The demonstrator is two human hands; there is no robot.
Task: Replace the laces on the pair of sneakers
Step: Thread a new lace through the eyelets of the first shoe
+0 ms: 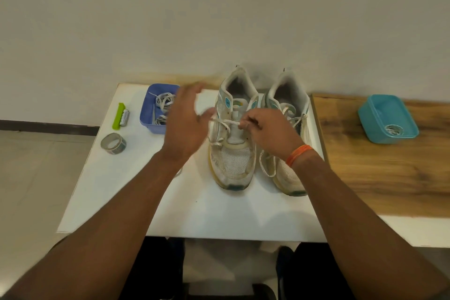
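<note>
Right hand (264, 129) grip pinching lace (225, 121) over left sneaker (232, 139), left hand (185, 124) raised, fingers spread

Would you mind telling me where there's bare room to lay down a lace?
Free: the white table in front of the sneakers, and the wooden counter before the teal tub. Crowded: around the blue bin, tape and both hands.
</note>
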